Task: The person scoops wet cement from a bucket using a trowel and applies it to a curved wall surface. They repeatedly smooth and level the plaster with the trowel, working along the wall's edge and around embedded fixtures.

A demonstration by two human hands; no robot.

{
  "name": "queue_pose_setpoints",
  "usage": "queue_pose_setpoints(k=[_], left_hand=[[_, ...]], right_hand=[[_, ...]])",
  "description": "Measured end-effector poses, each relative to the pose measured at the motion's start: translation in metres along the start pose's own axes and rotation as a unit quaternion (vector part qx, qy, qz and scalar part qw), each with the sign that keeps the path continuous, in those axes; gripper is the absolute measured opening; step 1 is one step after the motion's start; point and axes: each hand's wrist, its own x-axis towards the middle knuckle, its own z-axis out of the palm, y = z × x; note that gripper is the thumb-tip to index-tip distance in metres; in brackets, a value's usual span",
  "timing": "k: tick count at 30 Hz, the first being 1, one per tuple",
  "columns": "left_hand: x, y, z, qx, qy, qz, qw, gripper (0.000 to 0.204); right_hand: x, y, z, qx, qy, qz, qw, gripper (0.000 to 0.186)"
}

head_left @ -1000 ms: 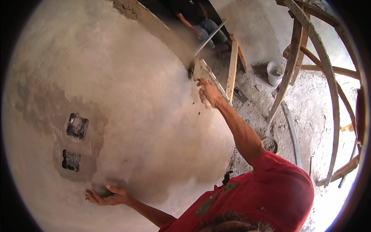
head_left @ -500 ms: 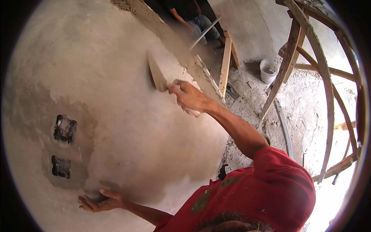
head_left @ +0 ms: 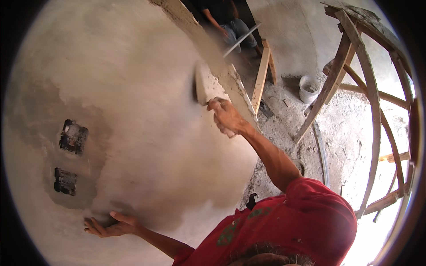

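Observation:
My right hand (head_left: pixel 227 117) is closed round the handle of a trowel (head_left: pixel 207 85). The trowel's pale pointed blade is at the plastered wall (head_left: pixel 146 111), near the wall's rough edge; whether it touches along its whole length I cannot tell. My left hand (head_left: pixel 108 225), fingers apart and nothing in it, is at the wall low on the left. Above that hand, two dark recessed boxes (head_left: pixel 73 136) sit in a patch of darker, damp-looking plaster.
Beyond the wall's edge a person (head_left: pixel 228 24) is partly in view at the back. A white bucket (head_left: pixel 309 90) stands on the rough, debris-strewn floor (head_left: pixel 337 133). Wooden planks (head_left: pixel 262 80) lean near the edge, and a curved timber frame (head_left: pixel 370 88) rises at the right.
My right hand has moved the trowel to the right across the wall, toward its rough edge. The left hand stays low at the wall, and the whole view has shifted a little.

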Motion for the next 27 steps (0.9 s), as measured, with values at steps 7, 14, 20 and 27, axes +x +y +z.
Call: queue_pose_setpoints(k=[7,14,20,27], left_hand=[[0.002,-0.014,-0.005,0.021,0.021,0.030,0.999,0.056],[0.006,-0.006,0.000,0.034,0.020,0.045,0.998,0.055],[0.004,-0.003,-0.007,0.050,0.001,0.042,0.998,0.055],[0.006,0.013,0.017,0.022,-0.055,0.145,0.988,0.057]], right_hand=[[-0.002,0.032,-0.027,0.098,0.074,0.031,0.992,0.035],[0.016,0.024,-0.008,0.052,0.063,0.020,0.996,0.044],[-0.067,0.074,-0.038,-0.060,-0.125,0.076,0.987,0.048],[-0.088,0.152,-0.090,-0.217,0.149,0.069,0.962,0.054]])
